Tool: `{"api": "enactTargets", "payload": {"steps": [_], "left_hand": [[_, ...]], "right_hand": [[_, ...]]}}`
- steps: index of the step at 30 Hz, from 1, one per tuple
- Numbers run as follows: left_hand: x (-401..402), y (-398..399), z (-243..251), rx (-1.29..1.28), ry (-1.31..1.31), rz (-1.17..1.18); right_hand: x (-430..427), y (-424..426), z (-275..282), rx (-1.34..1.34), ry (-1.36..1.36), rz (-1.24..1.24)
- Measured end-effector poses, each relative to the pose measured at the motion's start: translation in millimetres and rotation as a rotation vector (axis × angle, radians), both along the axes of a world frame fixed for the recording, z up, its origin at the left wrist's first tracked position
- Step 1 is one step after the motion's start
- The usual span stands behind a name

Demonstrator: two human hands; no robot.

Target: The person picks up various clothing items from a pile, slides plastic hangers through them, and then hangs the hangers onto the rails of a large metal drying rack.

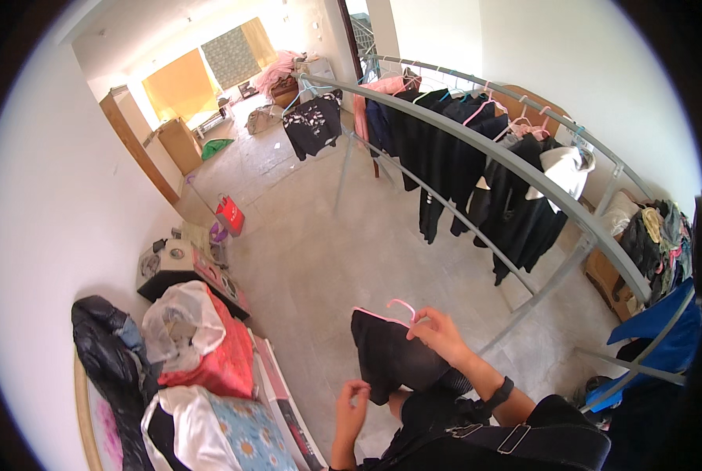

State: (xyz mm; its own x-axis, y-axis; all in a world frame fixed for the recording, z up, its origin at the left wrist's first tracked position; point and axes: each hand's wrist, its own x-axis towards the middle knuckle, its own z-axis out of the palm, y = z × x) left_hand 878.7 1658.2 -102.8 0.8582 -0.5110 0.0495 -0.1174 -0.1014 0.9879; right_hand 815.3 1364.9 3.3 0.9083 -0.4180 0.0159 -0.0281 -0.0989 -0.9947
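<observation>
My right hand (436, 337) pinches a pink clothes hanger (402, 302) just below its hook. From the hanger droops a black garment (395, 353), in front of my legs. My left hand (351, 409) is beside the garment's lower left edge, its fingers loosely curled and apart. No cloth shows between them, though whether the fingertips brush the edge is hard to see.
Ahead and to the right stands a grey metal clothes rack (474, 132) with dark clothes (445, 147) and a white hoodie (563, 171). On my left are a speaker (189, 265), a red bag (233, 353) and a daisy-print cloth (251, 430). A red paper bag (229, 216) stands farther off.
</observation>
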Motion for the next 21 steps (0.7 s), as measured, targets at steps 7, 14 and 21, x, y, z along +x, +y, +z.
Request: {"api": "enactTargets", "payload": {"steps": [7, 14, 21], "left_hand": [[104.6, -70.1, 42.4, 0.213, -0.142, -0.589], [232.2, -136.9, 89.8, 0.153, -0.243, -0.645], [334.4, -186.4, 86.4, -0.064, -0.145, -0.380]], "right_hand": [[129.5, 1.9, 18.7, 0.316, 0.014, -0.065], [259.9, -36.8, 76.5, 0.508, -0.278, 0.033], [391.7, -85.1, 110.9, 0.477, -0.475, -0.034]]}}
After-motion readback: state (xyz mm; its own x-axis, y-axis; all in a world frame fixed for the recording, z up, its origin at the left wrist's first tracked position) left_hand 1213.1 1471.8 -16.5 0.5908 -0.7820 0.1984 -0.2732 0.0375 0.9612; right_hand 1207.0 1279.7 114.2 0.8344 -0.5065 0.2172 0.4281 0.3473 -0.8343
